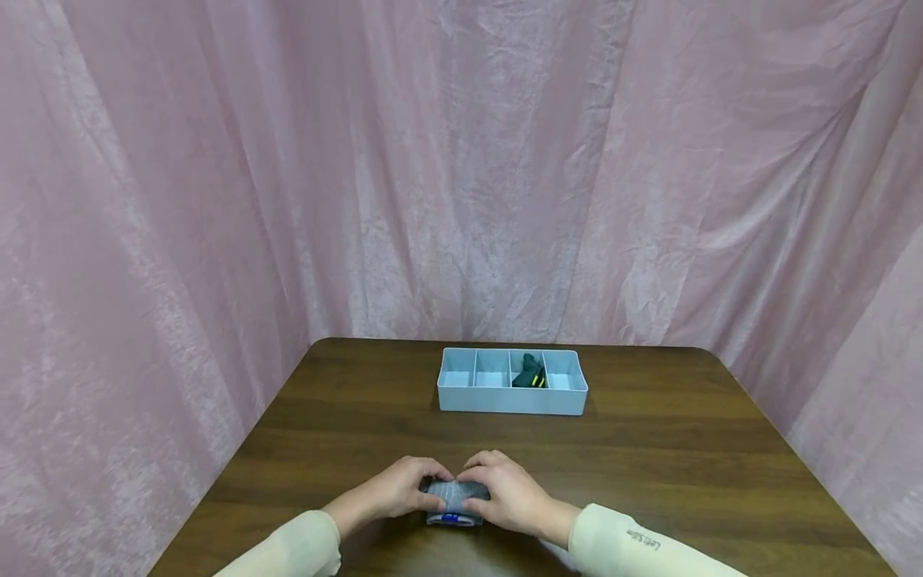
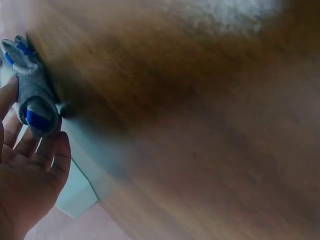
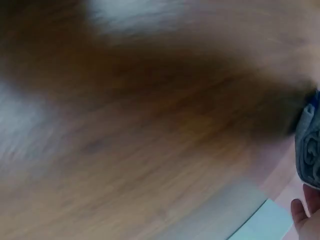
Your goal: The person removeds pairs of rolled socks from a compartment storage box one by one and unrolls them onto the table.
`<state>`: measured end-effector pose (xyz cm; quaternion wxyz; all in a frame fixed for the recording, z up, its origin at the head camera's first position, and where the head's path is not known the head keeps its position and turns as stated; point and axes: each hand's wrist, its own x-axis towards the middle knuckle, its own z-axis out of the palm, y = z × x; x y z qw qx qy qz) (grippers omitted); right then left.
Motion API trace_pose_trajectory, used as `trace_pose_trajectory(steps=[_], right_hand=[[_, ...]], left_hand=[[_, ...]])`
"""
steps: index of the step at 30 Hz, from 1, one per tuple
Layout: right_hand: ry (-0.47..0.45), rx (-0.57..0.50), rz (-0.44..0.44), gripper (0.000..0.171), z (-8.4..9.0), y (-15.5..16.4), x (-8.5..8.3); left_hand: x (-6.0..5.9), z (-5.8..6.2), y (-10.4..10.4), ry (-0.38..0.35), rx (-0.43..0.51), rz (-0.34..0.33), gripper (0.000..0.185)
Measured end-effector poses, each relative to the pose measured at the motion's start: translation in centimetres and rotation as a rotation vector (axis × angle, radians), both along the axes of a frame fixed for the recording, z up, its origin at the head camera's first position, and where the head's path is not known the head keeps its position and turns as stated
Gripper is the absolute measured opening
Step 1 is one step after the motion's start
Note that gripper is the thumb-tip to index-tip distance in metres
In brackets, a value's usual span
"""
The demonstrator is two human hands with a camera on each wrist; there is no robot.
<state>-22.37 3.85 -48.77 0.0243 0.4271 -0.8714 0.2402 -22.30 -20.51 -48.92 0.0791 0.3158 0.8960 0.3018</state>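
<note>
grey sock bundle (image 1: 454,498) mostly hidden under left hand (image 1: 399,490) and right hand (image 1: 506,495), fingers curled gripping it; wrist views blurred.

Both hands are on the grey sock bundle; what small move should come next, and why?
Probably lift the grey sock bundle toward the blue tray: the left hand and right hand both grip it near the table's front edge, and three of four compartments look free.

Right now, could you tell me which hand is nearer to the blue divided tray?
Right, slightly. The right hand grips the grey sock below the blue tray; the left hand grips the sock further left.
</note>
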Motion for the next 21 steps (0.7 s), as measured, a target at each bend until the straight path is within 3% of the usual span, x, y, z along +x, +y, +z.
trace_pose_trajectory(steps=[4, 12, 16, 21], right_hand=[[0.075, 0.041, 0.031, 0.031, -0.12, 0.09, -0.02], [-0.005, 0.082, -0.013, 0.030, -0.69, 0.19, -0.44], [0.008, 0.091, -0.004, 0.030, -0.64, 0.10, -0.22], [0.179, 0.118, 0.024, 0.035, -0.18, -0.08, 0.26]], left_hand=[[-0.09, -0.15, -0.01, 0.003, -0.002, 0.010, 0.031], [0.34, 0.35, -0.06, 0.155, -0.103, -0.024, 0.029], [0.43, 0.38, -0.14, 0.147, -0.101, -0.025, 0.026], [-0.09, 0.79, -0.13, 0.084, -0.101, 0.007, 0.025]])
